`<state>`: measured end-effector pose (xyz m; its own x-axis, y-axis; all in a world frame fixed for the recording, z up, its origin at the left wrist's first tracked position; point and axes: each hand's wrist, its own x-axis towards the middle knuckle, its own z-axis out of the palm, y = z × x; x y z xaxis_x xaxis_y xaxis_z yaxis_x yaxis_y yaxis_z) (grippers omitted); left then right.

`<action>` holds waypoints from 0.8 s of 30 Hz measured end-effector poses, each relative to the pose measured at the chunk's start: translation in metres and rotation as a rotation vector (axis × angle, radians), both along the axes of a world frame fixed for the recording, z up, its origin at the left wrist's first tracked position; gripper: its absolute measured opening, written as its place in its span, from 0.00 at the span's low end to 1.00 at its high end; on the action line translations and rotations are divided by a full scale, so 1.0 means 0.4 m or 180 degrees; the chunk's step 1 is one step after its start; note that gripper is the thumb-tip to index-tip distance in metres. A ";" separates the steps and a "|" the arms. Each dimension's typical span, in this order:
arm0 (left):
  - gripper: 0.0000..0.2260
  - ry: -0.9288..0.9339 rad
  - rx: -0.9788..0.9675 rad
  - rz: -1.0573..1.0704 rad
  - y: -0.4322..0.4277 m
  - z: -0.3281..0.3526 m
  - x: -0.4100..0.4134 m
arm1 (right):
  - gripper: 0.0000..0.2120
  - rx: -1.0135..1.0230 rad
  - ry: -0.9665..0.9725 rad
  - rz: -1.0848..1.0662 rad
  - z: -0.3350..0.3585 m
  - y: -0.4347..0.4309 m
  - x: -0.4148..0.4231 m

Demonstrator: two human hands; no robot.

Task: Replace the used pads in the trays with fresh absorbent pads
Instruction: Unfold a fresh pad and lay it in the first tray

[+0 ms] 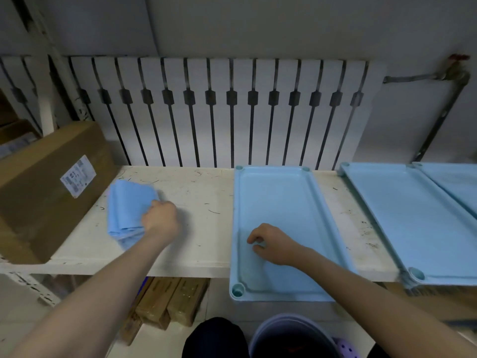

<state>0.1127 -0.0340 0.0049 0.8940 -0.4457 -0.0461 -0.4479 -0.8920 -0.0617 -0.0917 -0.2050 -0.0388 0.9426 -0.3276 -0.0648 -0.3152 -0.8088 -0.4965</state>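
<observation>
Fingers (154, 203) of the left hand (161, 219) are curled down over the right edge of a stack of folded blue pads (127, 210) and seem to grip it, though this part is blurred. The stack lies on the left part of the white, scuffed surface (196, 228), just beside a large cardboard box (44, 192) that bears a white label (78, 176).

The right hand (273, 244) rests inside a pale blue tray (278, 192) — its fingers (254, 239) are bent, tips down on the tray floor near the left wall. Whether they pinch anything cannot be told. This tray lies lengthwise on the middle of the surface, its near end jutting out past the front edge, with a round socket at each visible corner.

To the right, apart from the first tray, a second blue tray (402, 215) lies at an angle on the surface, its near corner also over the edge. A third tray (456, 182) lies just beside it at the far right and is cut off by the frame.

Behind the surface a white radiator (219, 109) with dark gaps runs along the wall, and a grey pipe (438, 120) slants down at its right. Under the surface stand several brown wrapped boxes (165, 303). At the bottom, near the person's dark trouser knee (214, 337), sits a round greyish bucket (291, 339), and beside it a purple perforated shoe (346, 348).
</observation>
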 end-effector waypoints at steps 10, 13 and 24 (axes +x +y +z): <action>0.14 0.0307 -0.0816 -0.0931 -0.081 -0.004 -0.216 | 0.12 -0.0651 0.0219 -0.0811 0.008 -0.074 -0.134; 0.16 0.0069 -0.1262 -0.0920 -0.071 0.023 -0.221 | 0.14 -0.0964 0.0182 -0.1172 -0.002 -0.102 -0.191; 0.14 0.0475 -0.1616 0.0407 -0.029 0.038 -0.198 | 0.14 -0.1053 0.0626 -0.1967 -0.002 -0.104 -0.290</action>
